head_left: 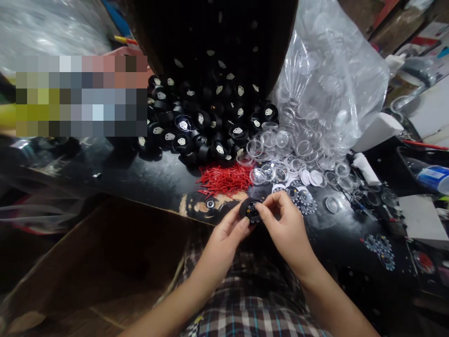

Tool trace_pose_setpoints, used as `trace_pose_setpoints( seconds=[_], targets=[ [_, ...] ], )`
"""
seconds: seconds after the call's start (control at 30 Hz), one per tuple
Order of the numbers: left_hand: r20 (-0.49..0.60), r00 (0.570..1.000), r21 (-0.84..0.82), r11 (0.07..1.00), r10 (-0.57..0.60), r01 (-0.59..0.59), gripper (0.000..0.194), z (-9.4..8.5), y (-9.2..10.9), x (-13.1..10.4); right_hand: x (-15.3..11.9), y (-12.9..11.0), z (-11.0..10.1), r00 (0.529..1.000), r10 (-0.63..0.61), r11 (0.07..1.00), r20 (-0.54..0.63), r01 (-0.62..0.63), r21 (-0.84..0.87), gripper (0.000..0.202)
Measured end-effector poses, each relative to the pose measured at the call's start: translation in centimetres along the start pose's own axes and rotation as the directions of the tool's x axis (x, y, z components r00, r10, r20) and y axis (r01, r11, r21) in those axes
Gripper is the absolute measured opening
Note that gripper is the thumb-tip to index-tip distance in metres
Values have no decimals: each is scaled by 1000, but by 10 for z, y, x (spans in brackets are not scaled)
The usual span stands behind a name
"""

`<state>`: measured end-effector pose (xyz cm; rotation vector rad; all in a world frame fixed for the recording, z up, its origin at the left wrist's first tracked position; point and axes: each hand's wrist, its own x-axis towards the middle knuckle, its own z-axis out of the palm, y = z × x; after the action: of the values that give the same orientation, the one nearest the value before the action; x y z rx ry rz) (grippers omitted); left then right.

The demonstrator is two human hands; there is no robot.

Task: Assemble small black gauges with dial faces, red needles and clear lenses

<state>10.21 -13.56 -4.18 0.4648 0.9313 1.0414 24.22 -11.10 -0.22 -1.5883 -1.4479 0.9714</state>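
Near side of red pile (224, 180): one washer (210, 204); left hand (227, 232) pinching one black case (244, 210); right hand (286, 225) at its one dial (253, 217), grip can't be told.

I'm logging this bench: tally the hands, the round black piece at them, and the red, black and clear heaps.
Hands: 2 (left hand, right hand)
Round black piece: 1
Red heap: 1
Black heap: 1
Clear heap: 1
Total: 6
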Motion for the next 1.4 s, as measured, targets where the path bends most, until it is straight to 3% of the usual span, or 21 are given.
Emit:
trace_pose_setpoints(
  seconds=[0.23, 0.47, 0.73, 0.83, 0.9, 0.97, 1.07, 1.13, 1.2, 1.3, 1.4],
  targets=[
    [-10, 999, -63, 998, -32, 31, 32, 3, 0, -1, -3, 8, 4, 997, 13, 998, -74, -8, 62, 18],
    [-16, 999, -64, 998, -31, 29, 33, 3, 0, -2, -2, 11, 3, 999, 43, 999, -15, -43, -13, 23],
    [-16, 998, 216, 974, 68, -63, 29, -13, -4, 0, -8, 7, 3, 981, 36, 999, 193, -28, -44, 13],
    [-51, 996, 287, 956, 74, -56, 32, -31, 2, -3, -1, 5, 6, 947, -38, 997, 319, 56, -46, 18],
    [-126, 987, 251, 966, 96, -62, 35, -43, 9, -4, 11, 3, 12, 920, -107, 978, 377, 165, -124, 16],
    [-221, 966, 183, 979, 133, -93, 38, -51, 18, -5, 26, 1, 22, 907, -143, 897, 395, 288, -337, 14],
    [-301, 943, 84, 989, 143, -123, 37, -54, 27, -5, 45, -4, 44, 904, -148, 648, 400, 395, -651, 15],
    [-319, 940, 24, 992, 123, -122, 36, -52, 29, -5, 52, -8, 57, 894, -151, 527, 421, 433, -731, 17],
    [-330, 938, -31, 992, 104, -121, 36, -49, 30, -6, 55, -10, 64, 886, -153, 473, 438, 455, -754, 18],
    [-319, 945, -132, 985, 64, -112, 35, -44, 30, -7, 54, -9, 61, 881, -149, 523, 450, 456, -720, 15],
    [-219, 974, -273, 962, -54, -8, 30, -37, 32, -4, 48, -3, 49, 880, -194, 719, 433, 428, -547, 9]
  ],
)
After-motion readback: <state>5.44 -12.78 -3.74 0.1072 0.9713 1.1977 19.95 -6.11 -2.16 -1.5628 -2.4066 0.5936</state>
